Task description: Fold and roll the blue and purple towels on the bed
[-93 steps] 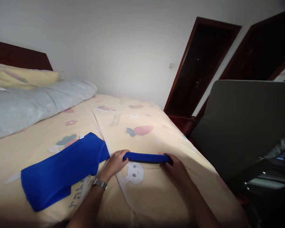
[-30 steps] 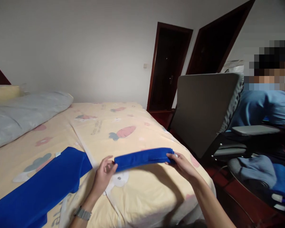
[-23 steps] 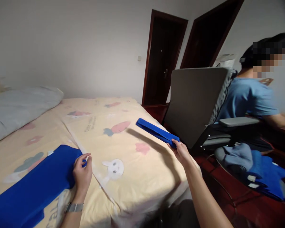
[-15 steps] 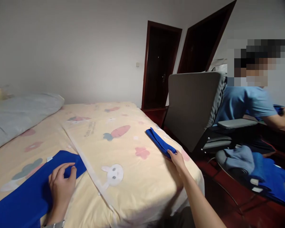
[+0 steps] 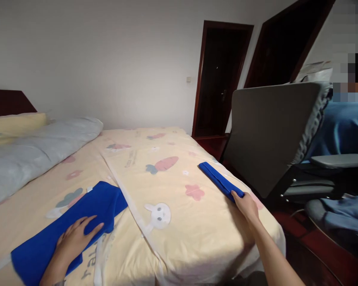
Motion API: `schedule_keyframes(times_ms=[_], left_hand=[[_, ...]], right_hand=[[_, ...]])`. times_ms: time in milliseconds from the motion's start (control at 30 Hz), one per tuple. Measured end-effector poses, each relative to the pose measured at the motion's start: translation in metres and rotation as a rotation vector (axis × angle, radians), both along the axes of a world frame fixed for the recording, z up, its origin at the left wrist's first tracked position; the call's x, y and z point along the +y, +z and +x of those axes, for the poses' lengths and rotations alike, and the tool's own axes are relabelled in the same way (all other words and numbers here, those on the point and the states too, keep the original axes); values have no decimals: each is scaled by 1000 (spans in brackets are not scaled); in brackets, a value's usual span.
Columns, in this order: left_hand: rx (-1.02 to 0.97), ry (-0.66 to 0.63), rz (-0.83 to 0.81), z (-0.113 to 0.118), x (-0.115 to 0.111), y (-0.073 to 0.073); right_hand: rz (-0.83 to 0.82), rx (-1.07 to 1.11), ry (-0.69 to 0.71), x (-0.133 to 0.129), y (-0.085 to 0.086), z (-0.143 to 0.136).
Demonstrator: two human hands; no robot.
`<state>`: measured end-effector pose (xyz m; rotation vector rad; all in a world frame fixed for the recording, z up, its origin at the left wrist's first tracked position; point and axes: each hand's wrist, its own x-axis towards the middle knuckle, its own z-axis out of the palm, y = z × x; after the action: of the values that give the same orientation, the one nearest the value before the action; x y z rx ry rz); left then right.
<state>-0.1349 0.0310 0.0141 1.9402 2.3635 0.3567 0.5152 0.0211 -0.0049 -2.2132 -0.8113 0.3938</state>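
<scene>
A wide piece of blue cloth (image 5: 98,206) with a small white tag at its upper edge lies at the left on the patterned bed sheet (image 5: 173,242). My left hand (image 5: 76,238) rests on this cloth, palm down, with thumb and fingers apart. Near the bed's right edge is a narrow folded strip of blue cloth (image 5: 216,178), lying slantwise. The thumb and fingers of my right hand (image 5: 245,204) pinch its near end.
A grey quilt (image 5: 44,139) and a yellow pillow (image 5: 20,121) are at the bed's left. Right of the bed stands a grey-backed chair (image 5: 274,131), where a person in a blue shirt (image 5: 343,123) sits. Grey-blue clothing (image 5: 343,216) lies below the chair.
The view has turned left, so the bed and chair appear further right. My left hand has lowered and flattened onto the wide cloth. The strip in my right hand looks flatter.
</scene>
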Motion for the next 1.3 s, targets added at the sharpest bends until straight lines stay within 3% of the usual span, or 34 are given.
schedule_keyframes(times_ms=[167,333,433,500,600,667,767,900,1067,1167,1300], left_hand=[[-50,-170,-35,39,-9,18],[-6,-50,17,54,-11,35],[-25,23,163,52,-6,36],[-153,48,303,56,-1,34],[-529,-45,419,81,2,31],[-774,-182,372,109,-1,34],[-921,-345,242,155,-13,44],[-928,-504,121,191,-33,62],[-1000,-482,150,197,-44,75],[-1028,-496,141,198,-49,79],[-1019,-570,91,204,-60,87]], right_hand=[[-126,-110,-14,-6,3,-4],[-1,-398,-144,-10,5,-13],[163,-489,-155,-9,9,-20],[329,-522,-44,-8,13,-33],[513,-362,339,-13,23,-74],[512,-167,671,-23,32,-117],[461,-27,1087,-41,43,-185],[548,-32,1209,-52,49,-234],[597,-216,1308,-55,49,-235],[683,-322,1294,-62,49,-238],[834,-251,1243,-73,54,-244]])
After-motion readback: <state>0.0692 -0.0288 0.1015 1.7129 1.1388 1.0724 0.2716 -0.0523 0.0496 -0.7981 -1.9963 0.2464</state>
